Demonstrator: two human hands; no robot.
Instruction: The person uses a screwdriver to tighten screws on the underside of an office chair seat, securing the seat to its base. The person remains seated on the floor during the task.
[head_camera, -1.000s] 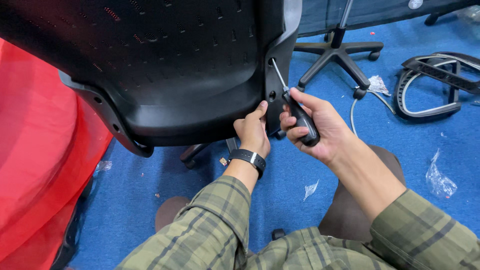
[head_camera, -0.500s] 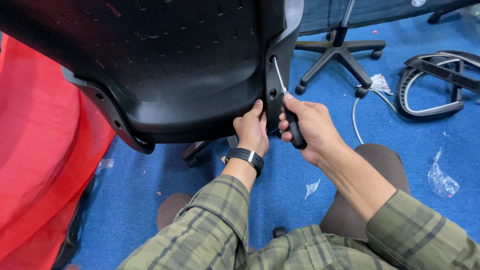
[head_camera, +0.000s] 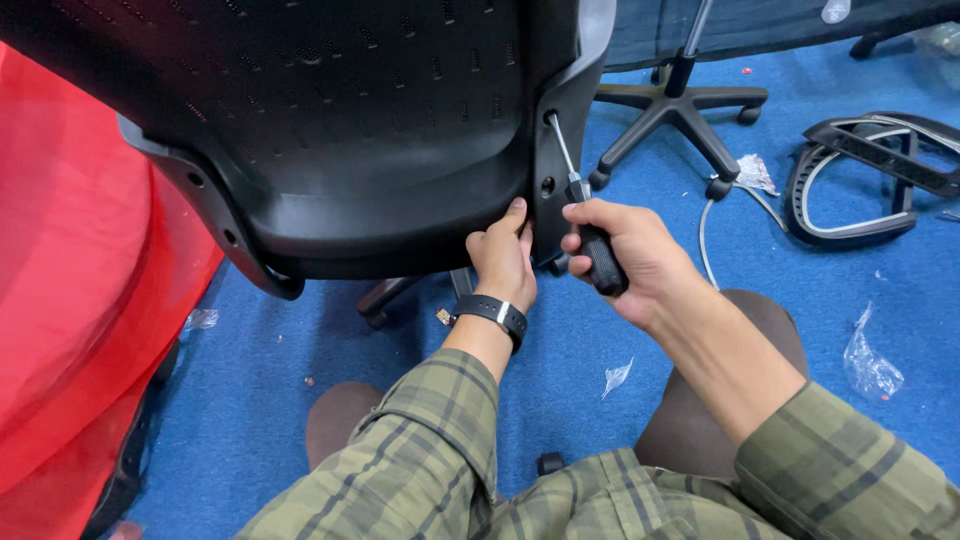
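A black plastic chair seat (head_camera: 350, 150) fills the upper half of the head view, tipped with its underside toward me. My left hand (head_camera: 503, 256), with a black watch at the wrist, grips the seat's lower rim beside the grey side bracket (head_camera: 560, 130). My right hand (head_camera: 625, 255) is closed around the black handle of a screwdriver (head_camera: 580, 205). Its thin metal shaft slants up and left, with the tip at a hole in that bracket.
A red plastic cover (head_camera: 90, 300) bulges at the left. On the blue carpet (head_camera: 300, 350) stand a black five-star chair base (head_camera: 680, 130) and a black chair frame part (head_camera: 870, 175) at the right, with clear plastic scraps (head_camera: 868, 365) scattered about. My knees (head_camera: 720, 400) are below.
My right hand has shifted along with the screwdriver, and the shaft now points more steeply up into the bracket hole. My left hand stays on the seat rim.
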